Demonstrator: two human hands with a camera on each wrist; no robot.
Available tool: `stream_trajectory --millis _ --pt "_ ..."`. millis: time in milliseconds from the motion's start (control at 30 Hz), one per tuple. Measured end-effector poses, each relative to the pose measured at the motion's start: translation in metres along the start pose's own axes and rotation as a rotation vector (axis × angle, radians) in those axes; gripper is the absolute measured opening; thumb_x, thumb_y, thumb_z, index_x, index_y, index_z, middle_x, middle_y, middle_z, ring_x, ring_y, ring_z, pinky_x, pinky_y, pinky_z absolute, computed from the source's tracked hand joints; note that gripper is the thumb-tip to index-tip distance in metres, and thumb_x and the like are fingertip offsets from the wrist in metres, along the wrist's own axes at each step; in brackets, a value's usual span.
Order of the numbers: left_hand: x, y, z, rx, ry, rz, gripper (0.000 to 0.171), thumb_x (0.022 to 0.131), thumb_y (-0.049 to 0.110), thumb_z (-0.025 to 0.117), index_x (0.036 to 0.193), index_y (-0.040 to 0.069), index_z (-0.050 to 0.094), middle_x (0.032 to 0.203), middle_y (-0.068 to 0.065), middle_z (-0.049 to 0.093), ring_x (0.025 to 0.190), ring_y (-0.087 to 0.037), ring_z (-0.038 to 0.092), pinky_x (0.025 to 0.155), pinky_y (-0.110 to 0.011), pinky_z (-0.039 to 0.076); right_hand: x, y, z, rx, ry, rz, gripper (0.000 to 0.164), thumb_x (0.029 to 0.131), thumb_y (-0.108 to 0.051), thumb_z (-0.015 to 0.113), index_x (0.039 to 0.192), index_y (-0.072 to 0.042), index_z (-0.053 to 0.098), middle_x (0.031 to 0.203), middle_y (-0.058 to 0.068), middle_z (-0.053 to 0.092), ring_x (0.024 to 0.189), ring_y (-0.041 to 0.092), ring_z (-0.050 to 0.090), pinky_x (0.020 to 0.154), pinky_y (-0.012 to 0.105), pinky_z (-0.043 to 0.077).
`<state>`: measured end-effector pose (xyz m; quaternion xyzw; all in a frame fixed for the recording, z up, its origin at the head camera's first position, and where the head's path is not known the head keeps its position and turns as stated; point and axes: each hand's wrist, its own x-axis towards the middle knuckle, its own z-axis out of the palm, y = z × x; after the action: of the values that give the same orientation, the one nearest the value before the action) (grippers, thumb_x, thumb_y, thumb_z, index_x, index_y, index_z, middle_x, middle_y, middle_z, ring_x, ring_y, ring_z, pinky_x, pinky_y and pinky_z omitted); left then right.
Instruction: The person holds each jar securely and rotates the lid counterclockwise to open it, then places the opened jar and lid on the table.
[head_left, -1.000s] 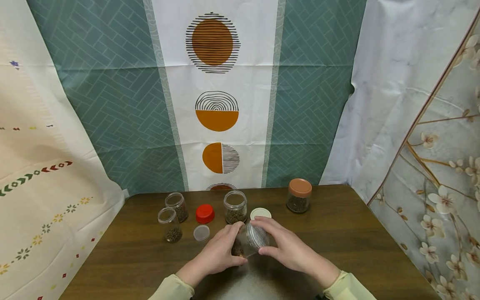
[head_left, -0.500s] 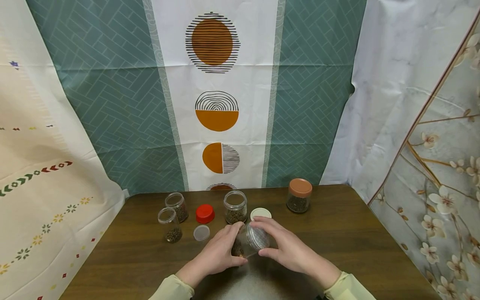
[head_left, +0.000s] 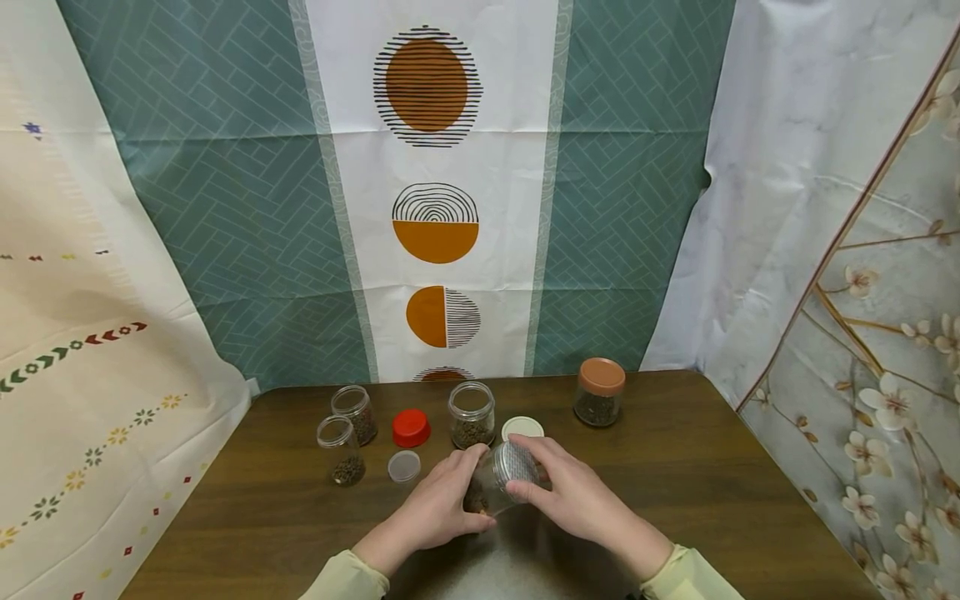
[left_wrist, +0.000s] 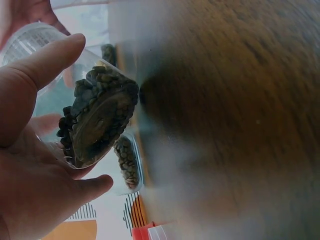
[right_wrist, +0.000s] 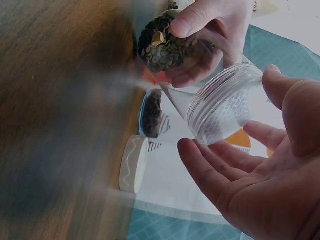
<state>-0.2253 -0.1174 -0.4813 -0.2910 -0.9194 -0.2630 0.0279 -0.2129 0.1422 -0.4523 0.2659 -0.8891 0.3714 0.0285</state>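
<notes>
My left hand (head_left: pixel 450 496) grips the body of a clear jar (left_wrist: pixel 87 120), which leans over with its mouth toward the right. Dark pebble-like pieces and a yellowish one lie in its base end. Over the mouth sits a clear lid (right_wrist: pixel 230 110) with rows of fine print or texture. My right hand (head_left: pixel 566 492) holds this lid at its edge, thumb on one side and fingertips on the other. The jar's lower edge is close over the table in the left wrist view. Just behind the right fingers lies a cream lid (head_left: pixel 522 427).
An open jar (head_left: pixel 472 417) of brown pieces stands behind the hands. Leftward are a red lid (head_left: pixel 411 427), a clear disc (head_left: pixel 404 467) and two open jars, one nearer (head_left: pixel 341 454), one farther (head_left: pixel 356 415). A jar with a copper-coloured lid (head_left: pixel 601 392) stands at the back right.
My right thumb has shifted up and left across the lid's edge, and the right hand has turned slightly. The left hand and the jar stay about where they were.
</notes>
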Motion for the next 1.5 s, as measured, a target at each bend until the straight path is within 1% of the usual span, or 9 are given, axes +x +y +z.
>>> stream_trajectory --millis 67,300,633,867,933,1167,1267,1367,1500 --pt "0.0001 0.0 0.0 0.004 0.001 0.0 0.098 0.082 0.035 0.1 0.158 0.008 0.043 0.139 -0.012 0.062 0.124 -0.031 0.061 0.102 -0.052 0.053 0.0001 -0.0007 -0.0002 0.002 -0.002 0.003 0.068 0.106 -0.055 0.071 0.163 -0.02 0.054 0.15 0.0 0.06 0.118 0.022 0.069 0.095 0.048 0.059" --pt "0.0008 -0.0008 0.0005 0.005 -0.012 -0.024 0.098 0.083 0.036 0.1 0.159 0.011 0.043 0.141 -0.011 0.061 0.127 -0.031 0.06 0.105 -0.052 0.052 -0.0009 0.0001 -0.0016 0.028 -0.013 -0.03 0.067 0.106 -0.051 0.072 0.163 -0.02 0.053 0.149 -0.001 0.06 0.113 0.021 0.07 0.094 0.05 0.059" --pt "0.0008 -0.0006 0.0008 0.01 -0.008 -0.015 0.099 0.083 0.036 0.1 0.159 0.011 0.043 0.141 -0.011 0.061 0.128 -0.031 0.06 0.105 -0.053 0.052 -0.0024 0.0024 -0.0047 0.015 -0.05 -0.09 0.066 0.107 -0.046 0.071 0.165 -0.023 0.049 0.162 -0.002 0.052 0.136 0.022 0.061 0.106 0.05 0.054" --pt "0.0 -0.0008 0.0016 0.008 -0.011 -0.018 0.099 0.083 0.036 0.1 0.159 0.011 0.043 0.142 -0.012 0.061 0.128 -0.031 0.06 0.105 -0.053 0.052 -0.0038 0.0035 -0.0056 0.008 -0.067 -0.102 0.064 0.108 -0.043 0.072 0.165 -0.028 0.048 0.167 -0.003 0.047 0.147 0.025 0.054 0.113 0.057 0.049" --pt "0.0 -0.0009 0.0018 0.008 -0.013 -0.019 0.099 0.083 0.036 0.1 0.159 0.01 0.043 0.141 -0.012 0.061 0.128 -0.032 0.06 0.105 -0.053 0.052 -0.0045 0.0034 -0.0059 0.009 -0.076 -0.102 0.064 0.108 -0.041 0.073 0.165 -0.027 0.048 0.168 -0.002 0.047 0.148 0.027 0.053 0.114 0.058 0.048" --pt "0.0001 -0.0013 0.0025 0.012 -0.013 -0.019 0.099 0.083 0.036 0.1 0.16 0.009 0.043 0.142 -0.013 0.061 0.128 -0.032 0.06 0.106 -0.053 0.052 -0.0059 0.0025 -0.0069 0.018 -0.102 -0.097 0.066 0.107 -0.033 0.076 0.166 -0.032 0.046 0.17 0.002 0.044 0.149 0.029 0.052 0.113 0.059 0.048" --pt "-0.0006 -0.0007 0.0021 0.011 -0.006 -0.011 0.099 0.082 0.035 0.101 0.159 0.009 0.043 0.142 -0.013 0.061 0.128 -0.033 0.061 0.105 -0.054 0.052 -0.0059 0.0026 -0.0068 0.022 -0.106 -0.099 0.066 0.107 -0.03 0.076 0.166 -0.028 0.047 0.17 0.002 0.044 0.149 0.03 0.052 0.113 0.059 0.048" --pt "-0.001 0.0001 0.0013 0.011 -0.001 -0.006 0.099 0.082 0.035 0.101 0.159 0.009 0.044 0.141 -0.013 0.061 0.127 -0.033 0.061 0.105 -0.054 0.052 -0.0059 0.0031 -0.0062 0.02 -0.1 -0.099 0.065 0.107 -0.034 0.075 0.166 -0.027 0.048 0.17 0.0 0.043 0.15 0.03 0.051 0.114 0.059 0.048" --pt "-0.0008 0.0001 0.0008 0.011 -0.002 -0.008 0.099 0.082 0.036 0.1 0.159 0.01 0.044 0.14 -0.012 0.061 0.126 -0.032 0.061 0.104 -0.053 0.052 -0.0059 0.0039 -0.005 0.014 -0.068 -0.098 0.065 0.108 -0.046 0.071 0.166 -0.028 0.048 0.169 -0.002 0.045 0.15 0.029 0.051 0.114 0.059 0.048"
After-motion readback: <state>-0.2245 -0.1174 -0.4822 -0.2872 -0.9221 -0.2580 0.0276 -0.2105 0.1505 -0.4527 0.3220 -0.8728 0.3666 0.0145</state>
